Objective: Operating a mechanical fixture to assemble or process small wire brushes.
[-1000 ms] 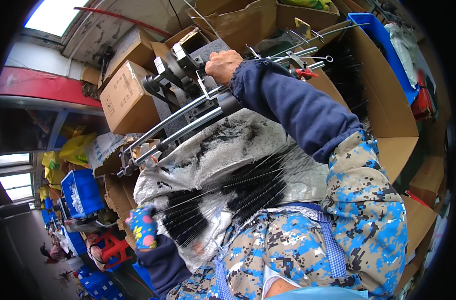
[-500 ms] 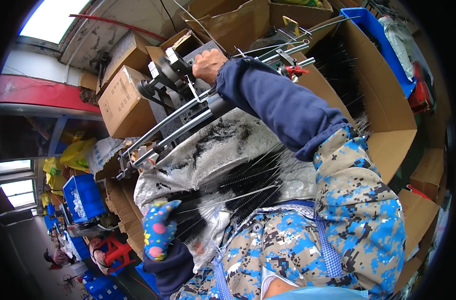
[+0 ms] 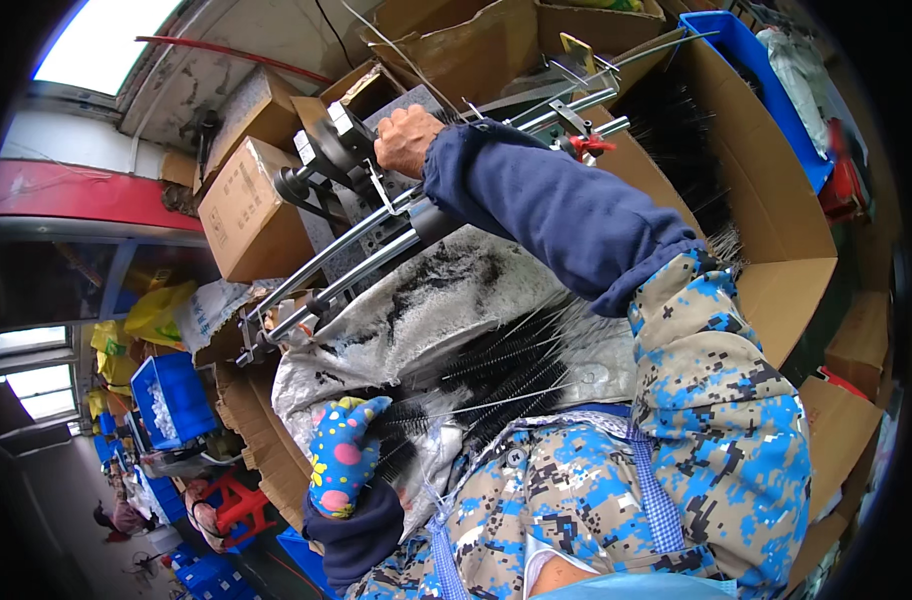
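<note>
My left hand (image 3: 343, 457), in a blue glove with coloured dots and flowers, is closed round the black-bristled end of a wire brush (image 3: 496, 406). The brush's thin bare stem runs right across my lap and ends in a small loop. Several more black wire brushes (image 3: 496, 365) lie beneath it on a smudged white sack (image 3: 426, 290). My bare right hand (image 3: 407, 140) is a fist at the head of a metal bench device (image 3: 351, 165) with two long rods. What its fingers grip is hidden.
An open carton (image 3: 776, 180) with dark bristly brushes stands at the right, a blue bin (image 3: 756, 80) behind it. Closed cardboard boxes (image 3: 251, 210) sit beyond the device. A red stool (image 3: 241, 505) and a blue crate (image 3: 173, 400) are at the left.
My left hand has moved right and slightly up, carrying the brush with it, so its looped end lies farther right. My right hand has shifted slightly left at the device.
</note>
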{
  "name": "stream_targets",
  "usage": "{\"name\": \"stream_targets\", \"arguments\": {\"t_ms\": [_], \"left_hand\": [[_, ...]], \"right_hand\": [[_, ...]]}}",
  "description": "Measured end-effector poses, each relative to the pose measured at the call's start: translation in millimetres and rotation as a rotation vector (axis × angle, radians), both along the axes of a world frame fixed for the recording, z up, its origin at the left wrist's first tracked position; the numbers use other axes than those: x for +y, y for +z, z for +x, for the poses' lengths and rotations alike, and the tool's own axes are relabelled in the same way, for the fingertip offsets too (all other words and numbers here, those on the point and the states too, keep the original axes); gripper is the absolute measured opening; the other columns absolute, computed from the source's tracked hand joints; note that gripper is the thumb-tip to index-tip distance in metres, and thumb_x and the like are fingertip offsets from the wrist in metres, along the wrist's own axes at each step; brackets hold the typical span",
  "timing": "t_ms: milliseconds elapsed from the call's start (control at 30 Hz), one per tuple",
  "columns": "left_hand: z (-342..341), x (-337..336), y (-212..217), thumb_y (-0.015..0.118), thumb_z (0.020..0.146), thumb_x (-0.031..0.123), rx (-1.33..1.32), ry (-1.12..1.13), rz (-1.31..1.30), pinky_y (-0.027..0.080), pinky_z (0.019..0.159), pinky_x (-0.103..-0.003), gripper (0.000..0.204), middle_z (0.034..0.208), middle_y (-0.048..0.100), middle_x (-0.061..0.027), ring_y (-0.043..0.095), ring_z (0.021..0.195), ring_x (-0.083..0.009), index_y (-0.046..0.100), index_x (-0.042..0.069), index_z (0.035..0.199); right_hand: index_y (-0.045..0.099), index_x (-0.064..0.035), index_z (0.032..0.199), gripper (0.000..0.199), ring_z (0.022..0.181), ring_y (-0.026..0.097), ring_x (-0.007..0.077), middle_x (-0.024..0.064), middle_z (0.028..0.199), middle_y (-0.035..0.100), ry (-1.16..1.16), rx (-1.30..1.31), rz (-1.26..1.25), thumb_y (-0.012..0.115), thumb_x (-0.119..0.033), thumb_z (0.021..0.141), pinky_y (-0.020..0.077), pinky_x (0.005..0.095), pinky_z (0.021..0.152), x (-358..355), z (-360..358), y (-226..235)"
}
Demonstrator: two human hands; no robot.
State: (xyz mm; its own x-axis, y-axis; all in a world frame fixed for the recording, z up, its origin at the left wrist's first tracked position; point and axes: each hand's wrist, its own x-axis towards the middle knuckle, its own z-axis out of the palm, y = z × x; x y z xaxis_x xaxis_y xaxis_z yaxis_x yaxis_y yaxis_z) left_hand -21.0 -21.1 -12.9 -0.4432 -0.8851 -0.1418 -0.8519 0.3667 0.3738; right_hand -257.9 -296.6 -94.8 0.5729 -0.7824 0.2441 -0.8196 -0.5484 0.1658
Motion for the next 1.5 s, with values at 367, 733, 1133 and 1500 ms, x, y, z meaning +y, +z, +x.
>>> {"name": "stream_targets", "arguments": {"t_ms": [367,733,1133,1500], "left_hand": [[-25,-4,-14,0.057,0.061,-0.004,-0.037,-0.083,0.016,0.041,0.072,-0.038,0.043,0.086,0.058,-0.0060,0.054,0.084,-0.0278,0.064,0.015,0.099],[-42,-11,-22,0.056,0.063,-0.002,0.003,-0.116,-0.034,0.042,0.072,-0.039,0.041,0.089,0.060,-0.0057,0.056,0.086,-0.0273,0.064,0.016,0.099],[-40,1,-33,0.059,0.063,-0.004,0.001,-0.116,-0.039,0.043,0.074,-0.037,0.038,0.085,0.060,-0.0061,0.057,0.083,-0.0270,0.064,0.014,0.096],[-4,10,-25,0.057,0.056,-0.004,0.112,0.028,-0.023,0.045,0.076,-0.038,0.048,0.090,0.059,-0.0079,0.055,0.087,-0.0294,0.063,0.013,0.100]], "right_hand": [[0.065,-0.0093,0.091,0.017,0.088,0.060,0.0246,0.0099,0.097,0.061,0.080,-0.070,-0.004,0.055,-0.015,0.080,0.0469,0.0380,0.072,-11,-4,-5],[0.064,-0.0055,0.095,0.019,0.096,0.057,0.0267,0.0124,0.100,0.060,-0.131,-0.120,-0.053,0.055,-0.013,0.080,0.0479,0.0388,0.072,-7,2,-12],[0.064,-0.0102,0.102,0.025,0.104,0.052,0.0275,0.0124,0.105,0.058,-0.170,-0.112,0.244,0.053,-0.013,0.080,0.0411,0.0414,0.082,-8,-22,3],[0.044,-0.0077,0.123,0.050,0.111,0.043,0.0287,0.0117,0.115,0.043,-0.458,-0.259,0.301,0.060,-0.016,0.076,0.0403,0.0430,0.087,26,-90,-3]]}}
